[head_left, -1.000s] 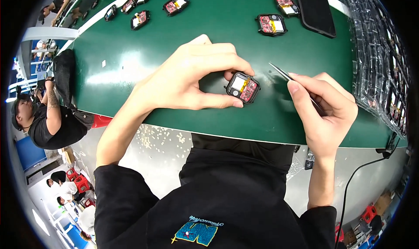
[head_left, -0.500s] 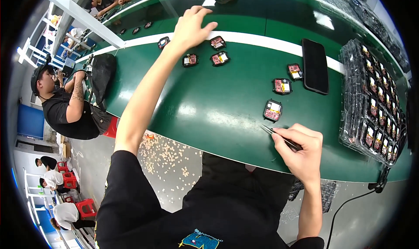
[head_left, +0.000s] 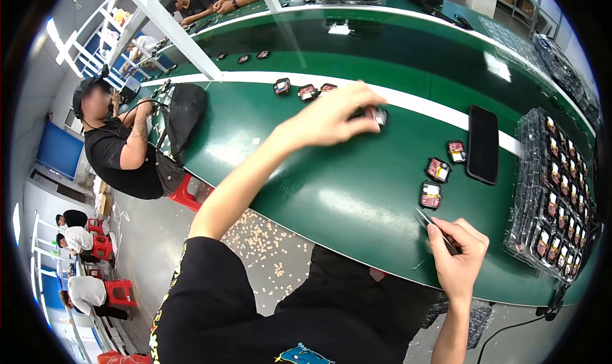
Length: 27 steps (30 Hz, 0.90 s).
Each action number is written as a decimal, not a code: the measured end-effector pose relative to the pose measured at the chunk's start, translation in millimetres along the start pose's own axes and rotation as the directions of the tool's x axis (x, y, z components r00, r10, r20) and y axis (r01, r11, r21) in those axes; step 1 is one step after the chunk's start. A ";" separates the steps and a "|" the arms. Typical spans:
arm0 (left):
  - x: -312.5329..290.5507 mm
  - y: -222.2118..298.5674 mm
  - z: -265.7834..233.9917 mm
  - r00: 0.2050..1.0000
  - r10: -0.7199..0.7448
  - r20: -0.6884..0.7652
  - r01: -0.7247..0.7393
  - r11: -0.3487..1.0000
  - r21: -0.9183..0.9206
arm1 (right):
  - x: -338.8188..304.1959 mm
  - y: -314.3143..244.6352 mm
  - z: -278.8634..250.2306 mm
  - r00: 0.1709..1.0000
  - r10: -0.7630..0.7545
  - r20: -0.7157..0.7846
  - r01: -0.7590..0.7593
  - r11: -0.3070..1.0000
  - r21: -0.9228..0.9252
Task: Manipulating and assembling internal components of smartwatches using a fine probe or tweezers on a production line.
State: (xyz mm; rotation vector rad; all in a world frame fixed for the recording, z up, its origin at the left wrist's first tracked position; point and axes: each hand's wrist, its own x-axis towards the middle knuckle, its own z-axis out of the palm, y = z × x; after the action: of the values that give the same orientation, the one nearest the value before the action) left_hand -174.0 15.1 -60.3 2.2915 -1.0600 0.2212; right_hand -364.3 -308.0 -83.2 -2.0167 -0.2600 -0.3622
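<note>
One watch case (head_left: 380, 117) seems pinched in your left hand (head_left: 333, 116): grip its edges only, with the tweezers (head_left: 424, 217) held in your right hand (head_left: 461, 255) aimed well clear.

A small dark case (head_left: 381, 117), blurred and partly hidden, is held between the thumb and fingers of the left hand (head_left: 335, 116); whether it touches the desk (head_left: 344, 204) is unclear. Slim metallic tweezers (head_left: 424, 217) slant in the right hand (head_left: 460, 254), narrow tips pointing forward and leftward.
</note>
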 end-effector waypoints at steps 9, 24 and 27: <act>-75.5 89.2 20.3 0.997 -0.066 0.041 0.074 0.967 -0.242 | -0.1 -3.4 -5.7 0.997 0.073 0.007 -0.073 0.996 -0.047; -82.0 108.2 35.5 0.962 -0.262 -0.075 0.269 0.956 0.120 | 3.6 3.0 -0.8 0.999 0.028 0.020 -0.028 1.000 -0.011; -84.0 108.8 42.1 0.971 -0.231 -0.064 0.238 0.960 0.144 | 0.7 1.4 -4.8 0.998 0.051 0.029 -0.052 0.999 0.016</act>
State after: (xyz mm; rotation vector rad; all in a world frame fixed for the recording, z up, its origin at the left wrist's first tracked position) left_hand -314.5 -10.4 -77.5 2.5104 -0.7612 0.2656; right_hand -363.9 -312.9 -82.0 -2.0098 -0.2277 -0.2986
